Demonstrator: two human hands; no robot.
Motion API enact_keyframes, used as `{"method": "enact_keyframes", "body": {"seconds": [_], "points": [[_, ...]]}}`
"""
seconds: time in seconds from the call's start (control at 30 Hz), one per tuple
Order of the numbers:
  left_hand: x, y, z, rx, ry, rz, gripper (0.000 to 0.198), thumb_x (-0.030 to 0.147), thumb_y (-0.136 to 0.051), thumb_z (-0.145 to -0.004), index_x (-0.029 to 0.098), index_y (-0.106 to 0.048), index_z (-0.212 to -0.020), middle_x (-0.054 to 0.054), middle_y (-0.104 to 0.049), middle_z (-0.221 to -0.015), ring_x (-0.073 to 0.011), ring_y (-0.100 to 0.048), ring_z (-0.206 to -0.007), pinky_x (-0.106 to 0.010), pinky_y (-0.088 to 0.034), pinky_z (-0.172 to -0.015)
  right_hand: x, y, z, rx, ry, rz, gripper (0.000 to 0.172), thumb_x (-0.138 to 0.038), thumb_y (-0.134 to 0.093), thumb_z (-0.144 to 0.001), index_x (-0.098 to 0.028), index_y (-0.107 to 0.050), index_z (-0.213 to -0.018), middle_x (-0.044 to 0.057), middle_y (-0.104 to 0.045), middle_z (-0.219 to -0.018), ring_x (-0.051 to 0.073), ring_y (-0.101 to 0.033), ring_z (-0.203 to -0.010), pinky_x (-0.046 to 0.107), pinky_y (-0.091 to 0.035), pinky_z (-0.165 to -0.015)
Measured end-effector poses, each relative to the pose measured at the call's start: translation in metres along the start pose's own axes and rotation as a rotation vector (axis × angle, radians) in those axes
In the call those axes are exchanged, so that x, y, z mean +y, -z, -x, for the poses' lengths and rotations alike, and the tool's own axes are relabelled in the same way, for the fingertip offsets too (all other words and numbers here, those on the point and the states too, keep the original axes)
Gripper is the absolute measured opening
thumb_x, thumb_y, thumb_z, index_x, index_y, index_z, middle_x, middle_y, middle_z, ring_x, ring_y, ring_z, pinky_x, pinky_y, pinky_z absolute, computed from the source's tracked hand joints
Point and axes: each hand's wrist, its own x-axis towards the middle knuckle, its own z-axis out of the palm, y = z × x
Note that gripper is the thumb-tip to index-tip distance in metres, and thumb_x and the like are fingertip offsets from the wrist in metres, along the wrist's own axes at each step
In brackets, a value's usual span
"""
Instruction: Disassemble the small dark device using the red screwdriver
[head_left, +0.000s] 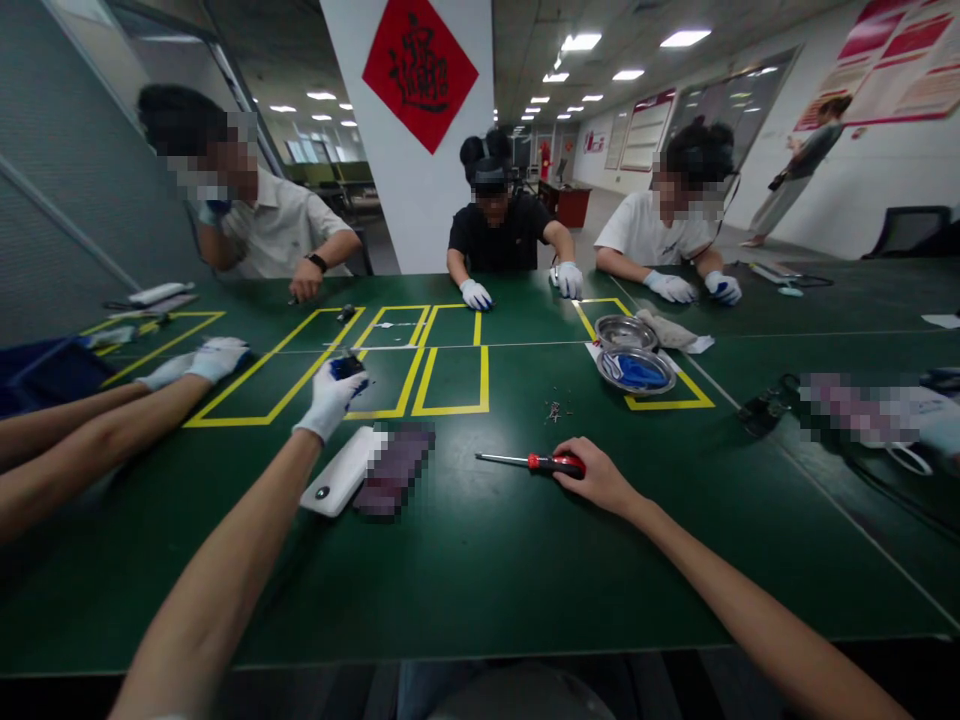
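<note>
My left hand (328,403), in a white glove with blue fingertips, is raised over the yellow tape lines and closed around a small dark block-shaped part (347,365). The fingers hide much of that part, so its kind is unclear. My bare right hand (596,474) rests on the table, its fingers wrapped round the handle of a red and black screwdriver (541,462). The metal shaft points left, lying close to the tabletop. Beyond it lies a small heap of loose screws (555,410). Between my hands are a white power bank (341,475) and a blurred phone (396,470).
Two metal bowls (636,385), one holding blue-and-white gloves, stand at right beside a cloth (667,330). Yellow tape rectangles (450,410) mark the green table (465,560). Co-workers' gloved hands rest at left and across the table. A blue bin (52,375) and cables flank the sides.
</note>
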Motion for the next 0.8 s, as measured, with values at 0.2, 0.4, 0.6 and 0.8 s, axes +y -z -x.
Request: {"method": "enact_keyframes", "body": {"seconds": [0.2,0.4,0.6,0.8], "points": [[-0.053,0.07,-0.031,0.135,0.211,-0.455,0.055,0.027,-0.075,-0.065,0.01,-0.045,-0.108,-0.013,-0.057,-0.115,-0.0267,-0.051,-0.111,-0.046,-0.04,-0.095,-0.001,0.001,-0.001,-0.001,-0.018,0.007,0.029,-0.028,-0.064,-0.078,-0.021,-0.058,-0.106,0.006,-0.059,-0.101,0.019,-0.055,-0.086,0.033,-0.047,-0.076],[-0.061,0.077,-0.006,0.196,-0.053,-0.64,0.069,0.036,-0.069,-0.07,0.01,-0.034,-0.124,-0.019,-0.04,-0.137,-0.0328,-0.035,-0.128,-0.05,-0.033,-0.101,0.0,0.001,-0.002,-0.015,-0.038,-0.017,0.03,-0.03,-0.064,-0.079,-0.022,-0.057,-0.106,0.005,-0.058,-0.102,0.019,-0.056,-0.087,0.033,-0.048,-0.076],[-0.063,0.056,0.013,-0.218,-0.564,-0.754,0.058,0.044,-0.044,-0.083,0.018,-0.038,-0.134,-0.01,-0.04,-0.14,-0.0251,-0.034,-0.132,-0.038,-0.025,-0.11,0.0,0.0,-0.004,-0.027,-0.049,-0.027,0.028,-0.03,-0.063,-0.08,-0.023,-0.056,-0.106,0.005,-0.057,-0.105,0.02,-0.055,-0.089,0.034,-0.049,-0.077],[-0.063,-0.004,-0.031,-0.417,-0.327,-0.815,0.067,0.05,-0.04,-0.081,0.011,-0.04,-0.136,-0.017,-0.039,-0.143,-0.0309,-0.032,-0.134,-0.045,-0.026,-0.107,-0.002,0.0,-0.005,-0.032,-0.066,-0.027,0.029,-0.03,-0.063,-0.079,-0.023,-0.056,-0.107,0.005,-0.057,-0.105,0.02,-0.056,-0.089,0.034,-0.049,-0.076]]}}
